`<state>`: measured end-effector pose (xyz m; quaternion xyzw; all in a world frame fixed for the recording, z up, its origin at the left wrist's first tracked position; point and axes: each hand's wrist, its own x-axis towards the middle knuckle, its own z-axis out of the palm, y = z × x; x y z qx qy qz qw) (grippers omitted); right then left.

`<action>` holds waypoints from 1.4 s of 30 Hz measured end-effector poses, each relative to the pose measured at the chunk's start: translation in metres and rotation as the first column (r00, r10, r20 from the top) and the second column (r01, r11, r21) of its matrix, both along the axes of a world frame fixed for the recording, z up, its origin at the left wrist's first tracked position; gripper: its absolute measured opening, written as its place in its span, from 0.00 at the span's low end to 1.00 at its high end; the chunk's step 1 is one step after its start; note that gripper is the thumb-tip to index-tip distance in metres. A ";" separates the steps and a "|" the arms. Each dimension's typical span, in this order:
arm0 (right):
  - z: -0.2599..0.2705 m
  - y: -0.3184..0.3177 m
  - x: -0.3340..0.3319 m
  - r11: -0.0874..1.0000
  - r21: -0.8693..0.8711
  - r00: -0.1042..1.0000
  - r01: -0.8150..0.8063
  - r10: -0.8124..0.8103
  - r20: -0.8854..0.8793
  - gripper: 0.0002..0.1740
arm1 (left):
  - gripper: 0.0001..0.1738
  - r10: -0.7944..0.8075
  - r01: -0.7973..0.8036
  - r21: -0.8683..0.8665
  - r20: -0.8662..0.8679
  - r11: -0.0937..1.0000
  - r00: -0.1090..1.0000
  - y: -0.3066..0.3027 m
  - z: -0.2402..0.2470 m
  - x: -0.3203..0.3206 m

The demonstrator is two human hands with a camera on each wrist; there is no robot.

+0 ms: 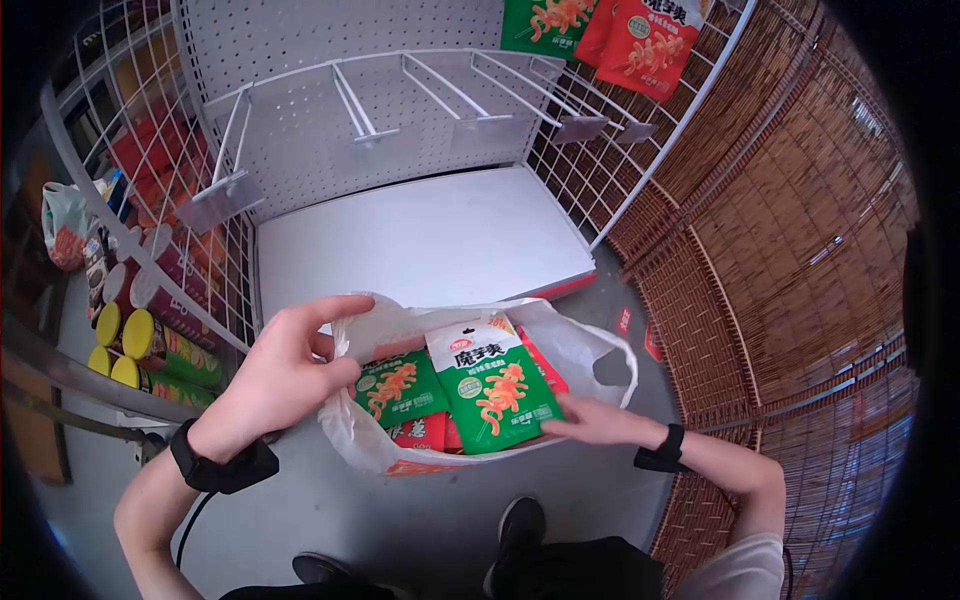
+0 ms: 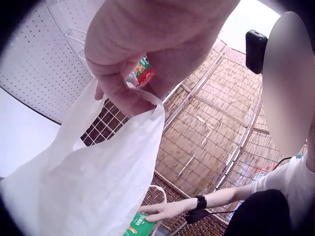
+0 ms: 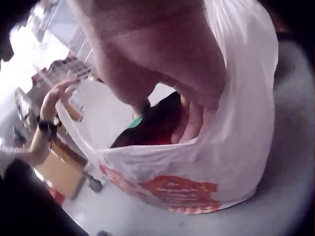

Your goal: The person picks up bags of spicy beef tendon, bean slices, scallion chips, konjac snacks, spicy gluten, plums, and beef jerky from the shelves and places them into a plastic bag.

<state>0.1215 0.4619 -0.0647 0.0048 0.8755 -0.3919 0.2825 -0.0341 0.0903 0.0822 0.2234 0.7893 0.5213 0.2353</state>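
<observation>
A white plastic bag [image 1: 360, 440] is held up, its mouth wide, with green and red snack packets inside. My left hand [image 1: 285, 360] grips the bag's left handle, which loops through its curled fingers in the left wrist view [image 2: 142, 54]. On top lies a green and white packet [image 1: 495, 390]; my right hand [image 1: 600, 420] pinches its lower right edge. In the right wrist view the right hand [image 3: 162, 64] reaches inside the bag, fingers curled at a dark packet edge. Another green packet [image 1: 400, 388] and a red one [image 1: 418, 433] lie beneath.
Behind the bag stand a white shelf base [image 1: 420, 235] and a rail of empty hooks [image 1: 440, 85]. Red packets [image 1: 650, 50] hang at upper right. Canisters [image 1: 165, 350] stand at the left behind a wire grid; a woven screen [image 1: 790, 220] is on the right.
</observation>
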 end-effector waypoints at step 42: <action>0.277 0.068 -0.370 0.814 -0.329 0.425 0.478 -0.542 -0.725 0.54 | 0.30 0.064 -0.059 -0.052 0.102 0.997 0.993 -0.029 -0.010 -0.016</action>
